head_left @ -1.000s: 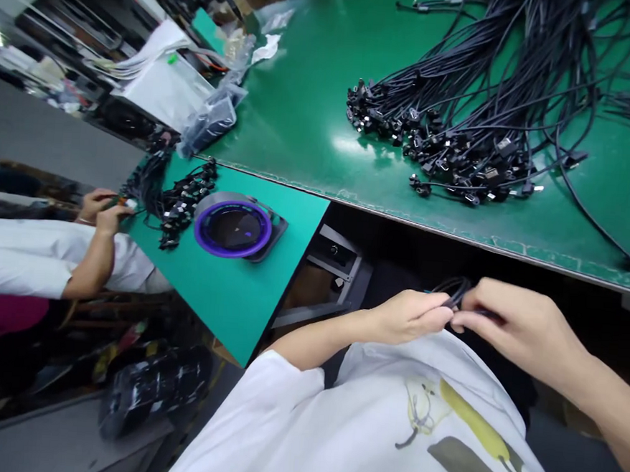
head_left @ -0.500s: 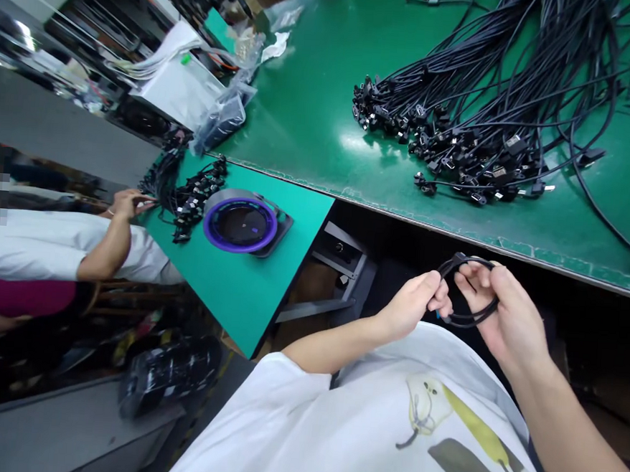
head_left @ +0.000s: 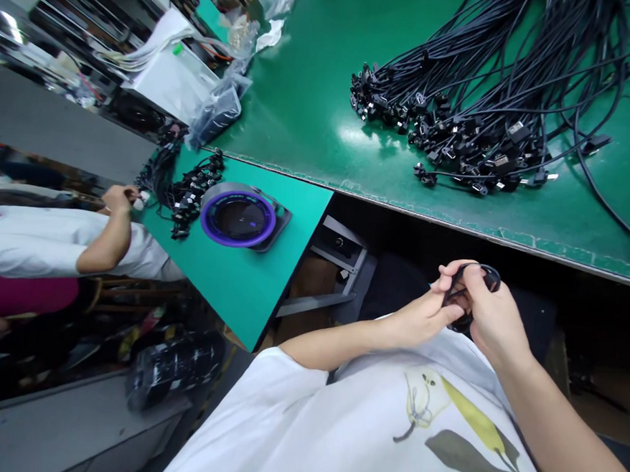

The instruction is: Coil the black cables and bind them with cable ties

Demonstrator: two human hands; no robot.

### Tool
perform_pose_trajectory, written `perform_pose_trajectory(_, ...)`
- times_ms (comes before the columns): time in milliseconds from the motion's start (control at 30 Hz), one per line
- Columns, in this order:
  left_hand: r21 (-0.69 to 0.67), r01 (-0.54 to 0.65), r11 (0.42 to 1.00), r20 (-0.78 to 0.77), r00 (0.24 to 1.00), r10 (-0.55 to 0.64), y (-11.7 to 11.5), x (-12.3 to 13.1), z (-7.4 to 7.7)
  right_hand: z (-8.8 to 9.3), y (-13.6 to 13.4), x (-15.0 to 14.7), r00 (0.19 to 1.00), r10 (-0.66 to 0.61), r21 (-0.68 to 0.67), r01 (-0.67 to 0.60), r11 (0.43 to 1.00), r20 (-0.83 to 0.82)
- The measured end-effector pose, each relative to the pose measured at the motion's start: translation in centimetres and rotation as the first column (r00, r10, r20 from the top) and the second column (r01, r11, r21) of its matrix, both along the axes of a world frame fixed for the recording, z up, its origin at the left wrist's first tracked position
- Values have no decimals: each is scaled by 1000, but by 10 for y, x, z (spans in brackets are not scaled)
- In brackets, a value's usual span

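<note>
A coiled black cable (head_left: 489,271) is held between my two hands, just off the table's front edge and above my lap. My left hand (head_left: 429,312) grips the left side of the loop. On the other side, my right hand (head_left: 496,313) has its fingers closed round the coil, and they hide part of it. Beyond my hands a large bundle of black cables (head_left: 498,83) lies on the green table (head_left: 314,92), its plug ends pointing toward me.
A round fan with a purple rim (head_left: 238,218) stands on a lower green side table (head_left: 235,295) to the left. Another person's hand (head_left: 119,198) is at a smaller heap of cables (head_left: 191,191) there. A white box (head_left: 169,82) stands farther back.
My hands have come closer together round the cable coil. The left hand has moved slightly right, and the loop looks smaller and more covered by fingers.
</note>
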State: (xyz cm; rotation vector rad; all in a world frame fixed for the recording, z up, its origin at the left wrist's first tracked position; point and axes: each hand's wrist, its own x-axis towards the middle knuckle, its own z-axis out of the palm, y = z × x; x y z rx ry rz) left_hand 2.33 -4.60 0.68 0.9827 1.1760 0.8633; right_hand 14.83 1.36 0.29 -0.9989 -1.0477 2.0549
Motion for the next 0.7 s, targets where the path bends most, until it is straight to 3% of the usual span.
perform_pose_trajectory(67,-103,51,993,207,978,-28,-2,-3,-4,-4,3,4,999,46,30,-45,999,-25)
perform_pose_trajectory(167,-303,271,913,538,840,-71,-7,-7,-9,-8,8,9,974,223,67,-221,973,-28)
perform_pose_trajectory(233,-343,320,883,604,795,-54,-9,-8,-9,-7,11,11,954,296,104,-290,951,-43)
perform_pose_trajectory(300,-323,286,902,554,830,-65,-8,-8,-7,-3,14,11,938,340,86,-334,939,-64)
perform_pose_trajectory(367,-245,254,936,405,904,-140,-4,-6,-5,4,15,9,943,327,2,-328,945,-66)
perform_pose_trajectory(433,-174,239,955,199,959,-204,0,-4,-3,11,15,5,977,199,-76,-205,976,-82)
perform_pose_trajectory(500,-165,259,952,64,966,-252,3,-3,-2,15,14,-1,988,32,-124,-51,991,-154)
perform_pose_trajectory(567,-174,299,938,64,954,-292,5,-3,-2,16,14,-4,970,-37,-164,-3,986,-238)
perform_pose_trajectory(700,-104,296,949,297,920,-254,4,-3,-5,14,17,-2,948,27,-178,-87,980,-317)
